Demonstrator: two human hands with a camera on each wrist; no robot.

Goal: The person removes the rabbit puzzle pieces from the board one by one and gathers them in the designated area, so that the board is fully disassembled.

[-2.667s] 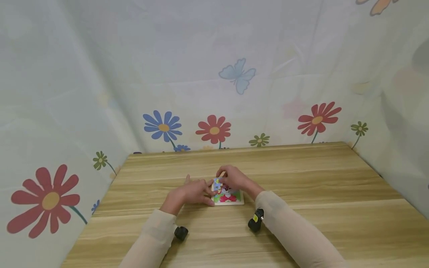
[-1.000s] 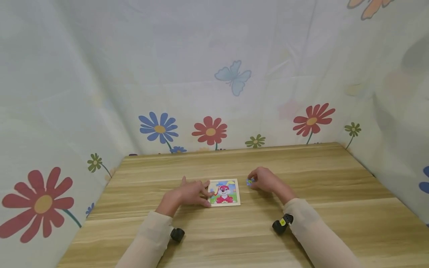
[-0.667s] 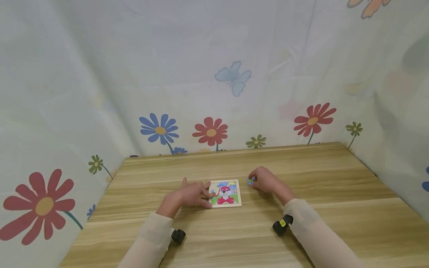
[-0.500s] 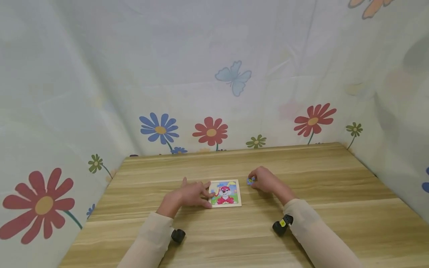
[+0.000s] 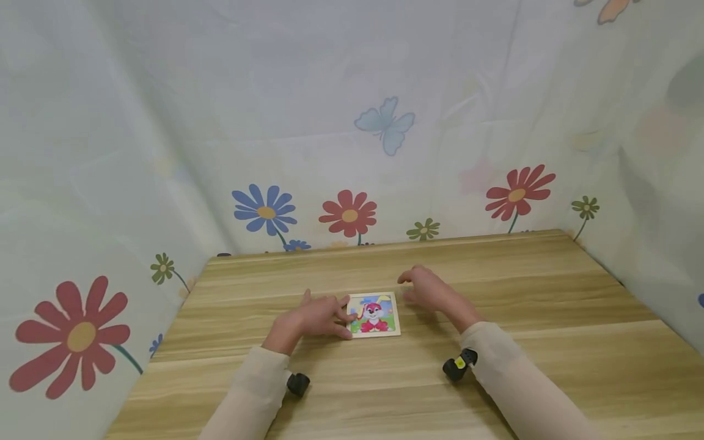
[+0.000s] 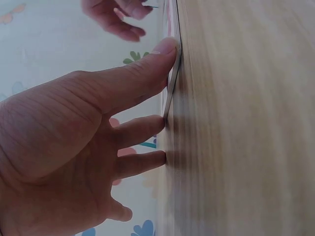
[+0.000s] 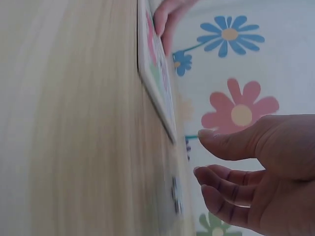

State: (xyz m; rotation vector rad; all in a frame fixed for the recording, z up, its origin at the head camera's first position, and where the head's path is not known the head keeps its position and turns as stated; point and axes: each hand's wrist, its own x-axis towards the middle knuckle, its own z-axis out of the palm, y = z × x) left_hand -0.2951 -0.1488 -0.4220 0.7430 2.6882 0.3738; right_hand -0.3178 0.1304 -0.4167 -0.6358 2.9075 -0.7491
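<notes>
A small square jigsaw puzzle (image 5: 385, 327) in a pale wooden frame, showing a pink-and-white rabbit, lies flat on the table. My left hand (image 5: 321, 316) rests at its left side, thumb and fingertips touching the frame and picture. In the left wrist view those fingers are mostly straight, the thumb (image 6: 142, 73) on the frame's edge. Right of the puzzle, my right hand (image 5: 431, 290) hovers with nothing in it, thumb and fingers apart. Below its fingers, in the right wrist view, a loose puzzle piece (image 7: 176, 195) lies on the table; the hand hides it in the head view.
The wood-grain table (image 5: 352, 391) runs back to a hanging cloth (image 5: 308, 122) printed with flowers and butterflies. More of this cloth hangs on both sides. A small black camera (image 5: 298, 384) sits on the left wrist, another black camera (image 5: 455, 368) on the right.
My right hand took a piece from the puzzle's upper area to the table on the right. Since half a second ago it has released the piece and lifted slightly. The left hand stays on the frame.
</notes>
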